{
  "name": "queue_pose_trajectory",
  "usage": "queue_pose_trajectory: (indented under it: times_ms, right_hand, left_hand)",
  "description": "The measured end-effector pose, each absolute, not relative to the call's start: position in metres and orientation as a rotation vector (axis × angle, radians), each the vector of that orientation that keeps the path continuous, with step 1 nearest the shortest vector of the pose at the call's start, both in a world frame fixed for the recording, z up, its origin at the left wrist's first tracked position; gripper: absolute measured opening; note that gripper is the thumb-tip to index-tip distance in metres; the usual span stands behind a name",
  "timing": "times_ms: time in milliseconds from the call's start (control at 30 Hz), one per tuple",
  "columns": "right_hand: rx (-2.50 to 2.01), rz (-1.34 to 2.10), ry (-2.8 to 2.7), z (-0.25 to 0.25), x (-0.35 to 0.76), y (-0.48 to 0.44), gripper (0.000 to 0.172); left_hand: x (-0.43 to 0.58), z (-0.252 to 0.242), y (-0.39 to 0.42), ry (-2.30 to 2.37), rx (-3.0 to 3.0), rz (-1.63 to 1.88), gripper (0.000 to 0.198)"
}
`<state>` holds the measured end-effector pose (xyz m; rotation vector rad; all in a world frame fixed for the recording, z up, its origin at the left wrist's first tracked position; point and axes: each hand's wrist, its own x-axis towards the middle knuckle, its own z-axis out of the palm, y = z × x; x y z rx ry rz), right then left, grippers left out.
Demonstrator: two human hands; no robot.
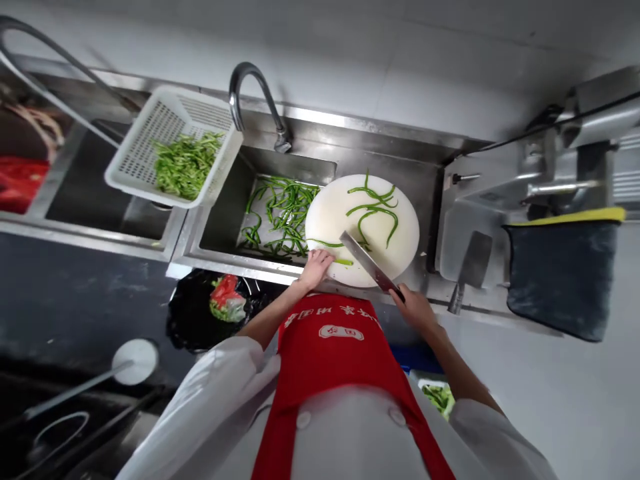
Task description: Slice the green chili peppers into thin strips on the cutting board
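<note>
Your right hand (415,308) is closed round the dark handle of a knife (367,260), its blade slanting up and left over the round white board (330,207). Cannot tell if the edge touches the board. Your left hand (317,267) is at the board's near left rim, fingers close together, fingertips at the end of a pale green piece (343,262); cannot tell whether they pinch it or only press. The piece lies near the blade, on its left.

Long green pods (397,222) lie curled on the board, mostly beyond the blade; one more lies across the left rim. The board's left side overhangs a steel sink (227,200), where a loose heap of pods (287,200) lies on the bottom. A curved faucet (250,70) stands behind. Left of it, a white basket (135,140) holds shredded greens (187,163). Well to your right, a broad-bladed tool (475,257) lies flat.
</note>
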<state>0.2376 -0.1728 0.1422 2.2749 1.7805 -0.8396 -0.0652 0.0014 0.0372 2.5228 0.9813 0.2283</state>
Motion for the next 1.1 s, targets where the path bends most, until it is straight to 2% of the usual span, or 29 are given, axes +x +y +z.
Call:
queue_pose_trajectory:
  times_ms: [67,167,300,433,633,800,1100]
  right_hand:
    - [2.154,-0.858,1.875,0.144,0.24,-0.156,0.036]
    - [2.018,-0.914,1.983,0.14,0.232,-0.13,0.036]
    - [2.05,-0.97,1.926,0.123,0.22,-0.103,0.035]
    - [2.207,-0.87,1.841,0.109,0.221,-0.096,0.038]
    - [2.258,-0.773,1.761,0.12,0.202,-0.088,0.034]
    - [2.236,-0.753,1.707,0.124,0.174,-0.071,0.039]
    - [2.078,-0.711,1.732,0.142,0.159,-0.085,0.04]
  left_hand:
    - [-0.097,0.046,-0.01,1.184,2.404,0.355,0.038]
    - [-0.164,0.063,-0.023,1.536,2.211,0.564,0.029]
    - [-0.216,0.094,-0.02,1.729,2.163,0.678,0.024]
    - [-0.17,0.103,0.012,1.506,2.375,0.551,0.029]
    - [-0.052,0.05,0.053,1.09,2.512,0.303,0.037]
    - [-0.031,0.018,0.048,1.069,2.445,0.469,0.032]
    - [-0.026,0.008,0.043,1.088,2.459,0.541,0.027]
